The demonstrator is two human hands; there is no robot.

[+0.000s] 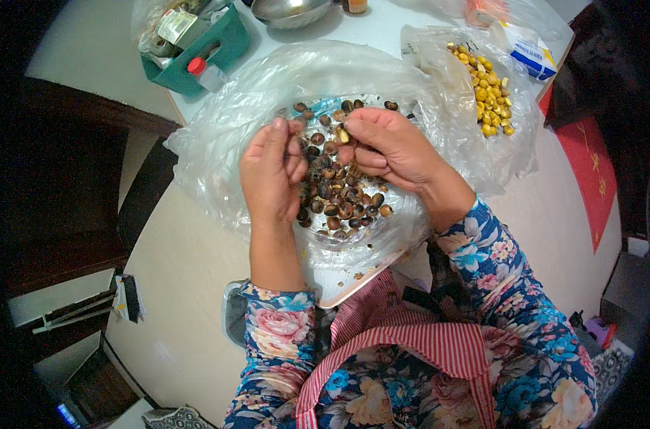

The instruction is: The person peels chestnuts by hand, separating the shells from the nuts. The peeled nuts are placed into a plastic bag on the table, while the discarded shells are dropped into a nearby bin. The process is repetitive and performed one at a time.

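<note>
My right hand (392, 147) pinches a partly peeled chestnut (343, 135) between thumb and fingers; yellow flesh shows beside some dark shell. To its left is my left hand (274, 166), thumb against the curled fingers. Whether a bit of shell sits in that pinch cannot be made out. Beneath both hands, many dark brown roasted chestnuts (345, 209) lie heaped on a spread clear plastic bag (223, 139). Some are split, and loose shell crumbs lie among them. At the upper right, peeled yellow chestnuts (488, 94) fill part of another plastic bag (426, 48).
A green plastic caddy (169, 78) with packages stands at the back left, a red-capped bottle (207, 74) against it. Behind the bags are a metal bowl (292, 12) and a small brown bottle (355, 5). A blue-and-white packet (528, 53) lies at right. Crumbs dot the table's near corner (330, 287).
</note>
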